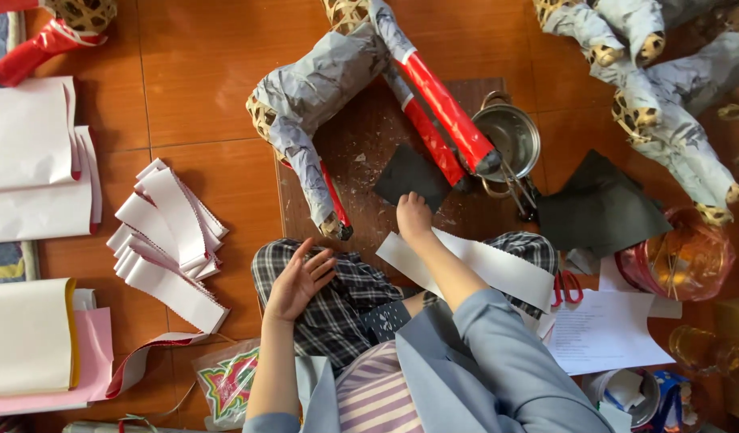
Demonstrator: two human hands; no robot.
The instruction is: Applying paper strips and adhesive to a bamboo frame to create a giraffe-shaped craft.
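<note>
On the orange tiled floor [201,72], my right hand [412,215] presses flat on a black paper square [410,175]; left hand [299,279] rests open, empty. Wet glue could smear the paper-covered bamboo horse frame [321,88].

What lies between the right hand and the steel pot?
In the head view, the black paper square and the figure's two red-wrapped legs lie between the right hand and the steel pot.

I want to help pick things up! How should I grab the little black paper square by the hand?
Probably pinch the black paper square at its upper left corner, coming from the left. It lies flat on the board, the right hand covers its lower edge, and the red paper-wrapped legs crowd its right side.
</note>
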